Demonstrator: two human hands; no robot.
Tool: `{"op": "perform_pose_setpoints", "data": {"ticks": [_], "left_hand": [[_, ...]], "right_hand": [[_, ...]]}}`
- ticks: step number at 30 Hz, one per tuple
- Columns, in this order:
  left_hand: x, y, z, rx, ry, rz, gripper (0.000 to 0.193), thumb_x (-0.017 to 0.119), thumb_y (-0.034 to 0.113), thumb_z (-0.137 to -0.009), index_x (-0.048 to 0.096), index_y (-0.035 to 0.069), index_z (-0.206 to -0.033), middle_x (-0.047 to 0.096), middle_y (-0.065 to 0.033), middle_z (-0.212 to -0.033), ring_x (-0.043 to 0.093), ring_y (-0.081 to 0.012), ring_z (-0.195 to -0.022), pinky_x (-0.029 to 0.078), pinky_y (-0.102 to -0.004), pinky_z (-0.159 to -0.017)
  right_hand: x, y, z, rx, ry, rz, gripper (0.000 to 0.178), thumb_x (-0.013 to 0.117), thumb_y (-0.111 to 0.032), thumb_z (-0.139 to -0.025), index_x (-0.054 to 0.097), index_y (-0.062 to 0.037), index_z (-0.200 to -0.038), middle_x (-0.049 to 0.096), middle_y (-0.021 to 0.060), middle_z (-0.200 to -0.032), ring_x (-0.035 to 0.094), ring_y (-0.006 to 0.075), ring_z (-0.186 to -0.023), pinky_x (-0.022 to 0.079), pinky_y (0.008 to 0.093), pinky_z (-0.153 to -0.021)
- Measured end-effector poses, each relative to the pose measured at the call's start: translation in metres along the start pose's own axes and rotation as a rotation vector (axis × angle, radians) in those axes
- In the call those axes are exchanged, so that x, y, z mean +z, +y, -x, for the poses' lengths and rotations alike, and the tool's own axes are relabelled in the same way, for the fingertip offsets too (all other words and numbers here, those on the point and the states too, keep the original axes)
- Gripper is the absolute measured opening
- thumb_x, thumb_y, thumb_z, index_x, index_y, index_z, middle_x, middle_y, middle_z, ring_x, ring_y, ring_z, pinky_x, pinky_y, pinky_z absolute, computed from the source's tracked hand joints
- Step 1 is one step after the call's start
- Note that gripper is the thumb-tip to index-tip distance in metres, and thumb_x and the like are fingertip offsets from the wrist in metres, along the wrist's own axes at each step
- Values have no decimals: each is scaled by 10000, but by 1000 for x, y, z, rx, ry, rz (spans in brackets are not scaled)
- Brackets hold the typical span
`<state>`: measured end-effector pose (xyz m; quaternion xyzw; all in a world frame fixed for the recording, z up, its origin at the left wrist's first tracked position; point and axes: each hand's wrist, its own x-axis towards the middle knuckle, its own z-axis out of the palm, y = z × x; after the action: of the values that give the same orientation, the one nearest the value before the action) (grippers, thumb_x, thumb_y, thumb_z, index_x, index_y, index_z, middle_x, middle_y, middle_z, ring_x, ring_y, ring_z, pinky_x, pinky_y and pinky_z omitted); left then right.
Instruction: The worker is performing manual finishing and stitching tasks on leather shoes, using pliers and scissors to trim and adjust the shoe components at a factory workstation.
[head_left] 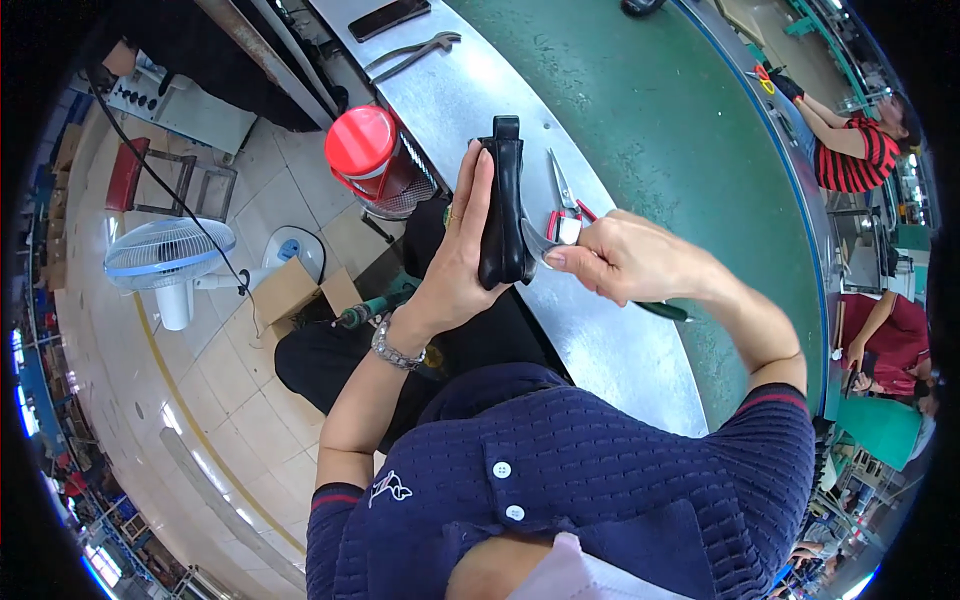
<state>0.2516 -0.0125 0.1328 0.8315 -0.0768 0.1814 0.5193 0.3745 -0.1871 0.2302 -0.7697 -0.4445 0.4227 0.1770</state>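
Observation:
My left hand [462, 250] is pressed along the left side of a glossy black leather-like piece [504, 215]. It holds the piece upright over the edge of the metal bench [625, 350]. The fingers are straight, and the thumb is hidden. My right hand [615, 258] is closed round a hand tool [665, 311] with a dark green handle. The tool's curved metal end touches or lies very close to the lower right side of the black piece; I cannot tell its exact kind. Scissors [565, 190] with red handles lie on the bench just beyond my right hand.
Pincers [412, 55] and a black phone [390, 18] lie at the bench's far end. Left of the bench are a red lidded bucket [362, 145], a white fan [170, 255] and a cardboard box [290, 295]. Other people work at the right, one in a striped shirt [855, 155].

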Motion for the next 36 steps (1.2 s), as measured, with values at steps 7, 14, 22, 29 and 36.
{"op": "perform_pose_setpoints", "data": {"ticks": [7, 14, 22, 29, 36], "left_hand": [[-7, -20, 0, -47, 101, 139, 1237, 816, 12, -612, -23, 78, -1519, 35, -213, -1570, 63, -344, -1462, 136, -413, -1172], [11, -65, 16, -191, 180, 487, 1267, 849, 32, -662, -78, 112, -1522, 276, -108, -1507, 376, -144, -1297, 350, -313, -1065], [4, -66, 39, -559, 263, 624, 527, 812, 29, -720, 530, 60, -1163, 593, -9, -1083, 564, -113, -997, 479, -284, -869], [4, -33, 18, -585, 346, 982, 480, 730, 157, -847, 517, 32, -1259, 581, -31, -1182, 534, -122, -1091, 415, -291, -962], [-46, 41, -21, -126, 80, 83, 528, 656, 269, -890, 508, 58, -1352, 561, -262, -1266, 568, -260, -1173, 455, -351, -948]], "right_hand": [[8, 18, -29, 147, -231, -749, 548, 451, -540, -964, 534, -74, -687, 525, 10, -555, 560, 121, -480, 387, 241, -422], [66, 76, -54, 261, 220, -828, 500, 467, -501, -967, 595, -45, -809, 562, 4, -584, 579, 112, -487, 421, 259, -423], [105, 126, -92, 310, 596, 130, 479, 591, -154, -862, 485, 14, -1297, 611, 282, -1107, 609, 391, -1027, 478, 478, -866], [96, 64, -57, -479, 332, -963, 803, 731, -215, -807, 309, -59, -1473, 466, 119, -1395, 501, 233, -1221, 368, 335, -1033], [75, 111, -43, -151, 1077, -860, 710, 717, -73, -796, 383, -48, -1422, 500, 114, -1338, 527, 184, -1181, 434, 306, -975]]}}
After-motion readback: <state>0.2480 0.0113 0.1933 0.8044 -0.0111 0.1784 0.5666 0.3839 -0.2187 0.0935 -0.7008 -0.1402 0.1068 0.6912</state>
